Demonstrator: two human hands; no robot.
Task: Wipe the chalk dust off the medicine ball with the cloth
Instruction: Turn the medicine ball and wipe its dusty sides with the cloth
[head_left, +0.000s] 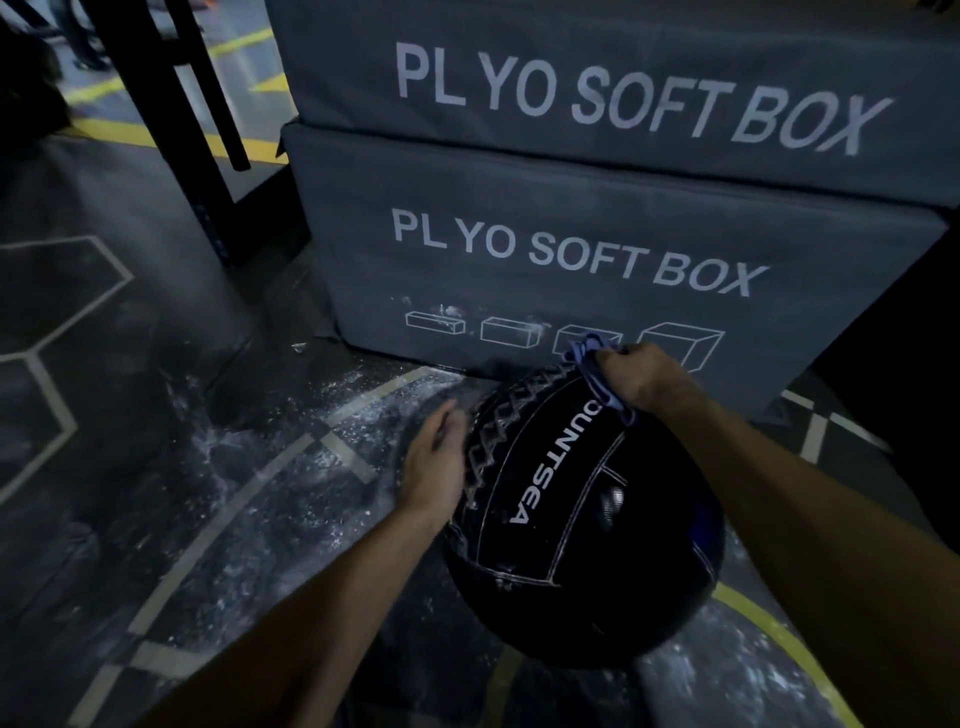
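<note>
A large black medicine ball (582, 525) with white stitching and white lettering rests on the gym floor in front of me. My left hand (434, 460) lies flat against its left side, fingers together, steadying it. My right hand (641, 382) is closed on a bunched blue cloth (597, 364) and presses it on the ball's far top edge. Part of the cloth hangs down beside my wrist. A laced seam with faint white specks runs along the ball's upper left.
Two stacked grey soft plyo boxes (597, 234) stand directly behind the ball. White chalk dust (291, 467) is scattered over the dark floor to the left. A black rack post (171, 104) rises at the upper left. Yellow and grey floor lines cross the floor.
</note>
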